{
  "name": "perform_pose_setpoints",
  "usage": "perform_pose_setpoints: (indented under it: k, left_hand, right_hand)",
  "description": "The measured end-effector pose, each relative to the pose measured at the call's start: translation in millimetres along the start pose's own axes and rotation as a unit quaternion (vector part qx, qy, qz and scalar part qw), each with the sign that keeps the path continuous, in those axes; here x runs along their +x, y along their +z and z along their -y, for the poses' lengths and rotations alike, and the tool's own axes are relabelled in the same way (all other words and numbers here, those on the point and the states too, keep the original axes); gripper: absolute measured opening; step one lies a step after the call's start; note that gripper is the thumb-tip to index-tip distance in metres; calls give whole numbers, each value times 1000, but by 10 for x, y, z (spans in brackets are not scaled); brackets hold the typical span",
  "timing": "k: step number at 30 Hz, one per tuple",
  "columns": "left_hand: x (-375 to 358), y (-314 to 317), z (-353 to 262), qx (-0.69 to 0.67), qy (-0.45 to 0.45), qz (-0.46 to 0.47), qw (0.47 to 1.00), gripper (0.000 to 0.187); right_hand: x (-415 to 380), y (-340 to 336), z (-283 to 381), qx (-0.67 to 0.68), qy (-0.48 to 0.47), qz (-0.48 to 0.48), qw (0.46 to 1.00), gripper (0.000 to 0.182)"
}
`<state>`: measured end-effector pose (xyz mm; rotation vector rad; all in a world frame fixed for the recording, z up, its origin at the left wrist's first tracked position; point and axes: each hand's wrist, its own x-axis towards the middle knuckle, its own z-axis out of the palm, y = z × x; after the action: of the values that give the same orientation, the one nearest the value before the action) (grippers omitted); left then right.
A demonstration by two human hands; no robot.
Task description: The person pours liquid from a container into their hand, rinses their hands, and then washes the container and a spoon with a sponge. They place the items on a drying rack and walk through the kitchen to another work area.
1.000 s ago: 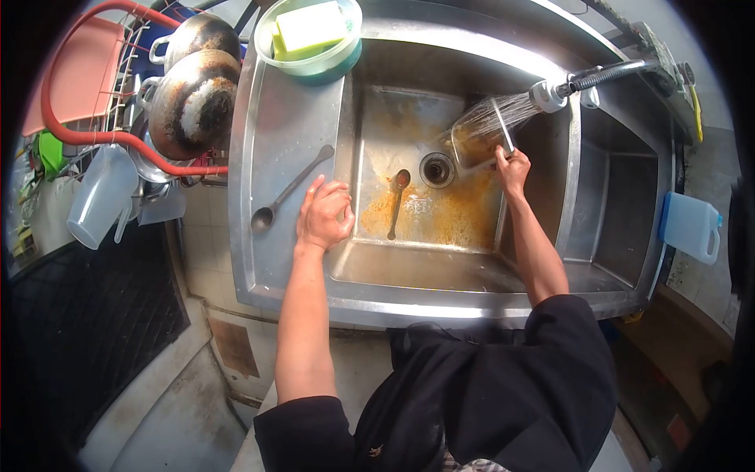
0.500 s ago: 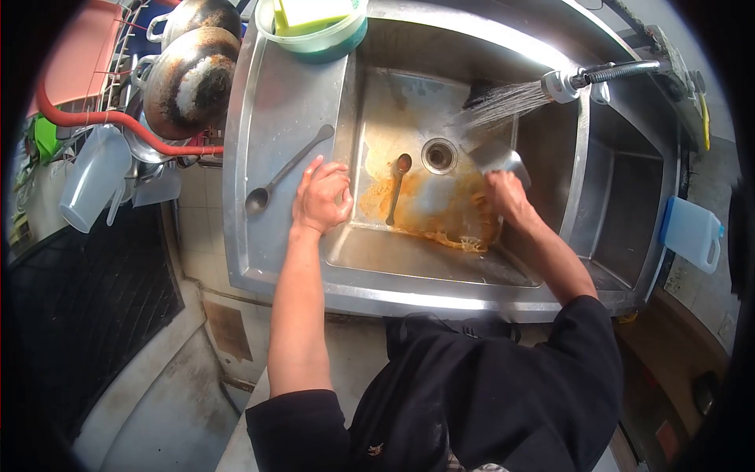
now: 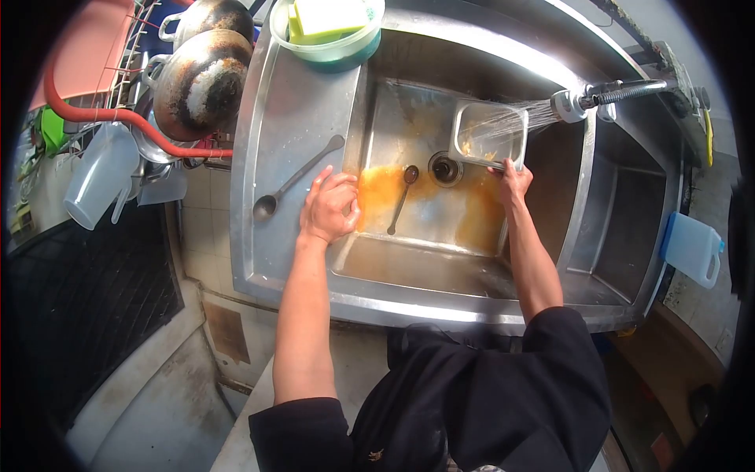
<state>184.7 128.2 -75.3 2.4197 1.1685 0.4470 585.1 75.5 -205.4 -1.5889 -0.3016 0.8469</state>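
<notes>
In my right hand point(image 3: 515, 182), thumb and fingers pinch the near rim of a rectangular metal container point(image 3: 511, 130), my clock centre for what follows. Its open side faces up toward me, with yellowish bits inside, and water point(image 3: 535, 116) sprays into it from the shower head point(image 3: 570, 105), between two and three o'clock. At seven o'clock, close to its lower corner, I see the drain point(image 3: 445, 169) in the floor of the steel basin point(image 3: 440, 271); orange liquid point(image 3: 381, 197) spreads over that floor. A small spoon point(image 3: 405, 198) lies there between seven and eight o'clock, its bowl toward the drain. Farther out, at eight o'clock, my left hand point(image 3: 330, 208) is at the basin's edge, its fingers loosely curled and the thumb apart from the fingertips. Taking that hand as centre, a long dark spoon point(image 3: 303, 173) lies at eleven on the drainboard point(image 3: 275, 130), its bowl end near nine. A round tub point(image 3: 334, 53) holding a yellow-green sponge point(image 3: 326, 20) sits at twelve, and blackened pots point(image 3: 203, 86) are between ten and eleven. Back from the container, a pale blue jug point(image 3: 692, 250) is at four, beyond the sink.
</notes>
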Motion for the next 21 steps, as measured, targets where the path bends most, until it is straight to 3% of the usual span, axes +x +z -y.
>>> perform_pose_setpoints:
  k: [2,4,5,9,11,12,14,15,16,17,18,19,21]
  left_hand:
    - [16,-4,-5,3,0,2,1000,6]
    - [-5,4,-8,-2,-3,-1,1000,7]
    - [-19,6,-20,-3,-2,-1,1000,7]
    - [11,-14,-38,-9,2,-24,1000,6]
    - [16,-11,-31,-14,-7,-22,1000,6]
    - [13,-7,-27,-12,-4,-20,1000,6]
    - [10,0,-23,-9,-2,-17,1000,6]
    - [16,-3,-29,-8,-2,-16,1000,6]
    - [18,-13,-32,-5,-2,-16,1000,5]
    - [20,-20,-31,-3,-1,-18,1000,5]
    - [17,-17,-33,-5,-1,-17,1000,5]
    - [24,-17,-36,-8,-2,-19,1000,5]
    - [35,-24,-34,-8,-4,-21,1000,5]
  right_hand:
    - [31,-10,-26,-17,-17,54,998,13]
    - [48,46,-58,32,-22,-38,999,11]
    - [41,101,-96,-2,35,-84,996,12]
    - [96,-38,-503,-27,142,-41,989,13]
    - [4,-41,-695,111,179,-68,975,16]
    - [13,-112,-806,109,180,-69,975,16]
    - [51,-259,-973,79,283,-13,956,26]
    - [8,-226,-855,80,283,-14,956,26]
    - [-49,-162,-638,-157,290,36,943,30]
    - [-82,-96,-480,-383,277,84,877,35]
    - [-73,-80,-422,-513,171,90,836,45]
    - [50,-91,-537,-511,165,91,838,45]
    - [278,-75,-813,-486,-48,-18,872,40]
